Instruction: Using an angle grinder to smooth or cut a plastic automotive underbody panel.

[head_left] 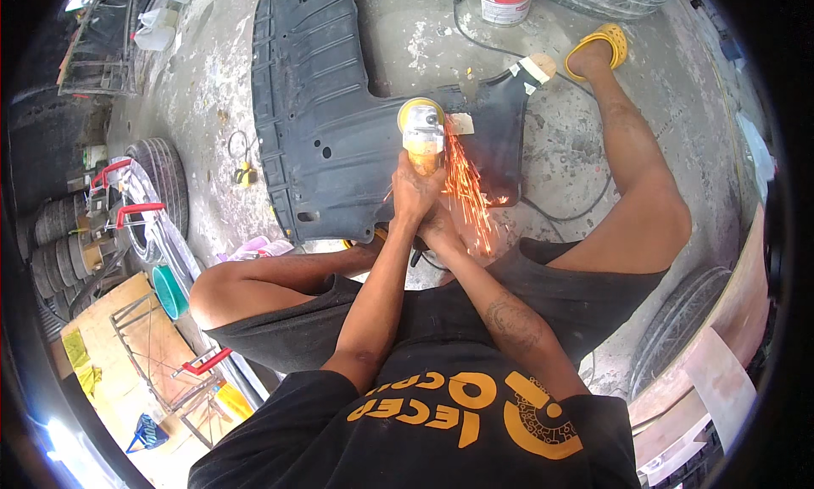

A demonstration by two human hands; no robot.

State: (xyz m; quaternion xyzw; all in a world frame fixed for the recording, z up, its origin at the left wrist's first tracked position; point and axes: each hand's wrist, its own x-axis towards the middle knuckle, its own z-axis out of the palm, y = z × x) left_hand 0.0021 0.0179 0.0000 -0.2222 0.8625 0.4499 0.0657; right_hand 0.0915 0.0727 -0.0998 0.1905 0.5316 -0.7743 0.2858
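Note:
My left hand (pixel 414 186) is closed on the body of a yellow and silver angle grinder (pixel 421 131). Behind it, my right hand (pixel 439 228) is closed around the rear of the same tool, partly hidden by the left. Orange sparks (pixel 469 190) spray from the grinder toward the lower right. Beneath the tool lies a large black ribbed panel (pixel 322 141) with holes and a cutout, spanning between my bent legs. A small pale piece (pixel 460 124) shows just right of the grinder head; what the disc touches is hidden.
A bucket (pixel 500 4) stands at the back, near a cable (pixel 568 213) on the concrete floor (pixel 203 82). Tyres (pixel 161 175), red-handled metal items (pixel 136 213), a teal basin (pixel 170 290) and boards (pixel 89 328) are at left. My yellow-clogged foot (pixel 593 56) is upper right; curved boards (pixel 721 362) lie lower right.

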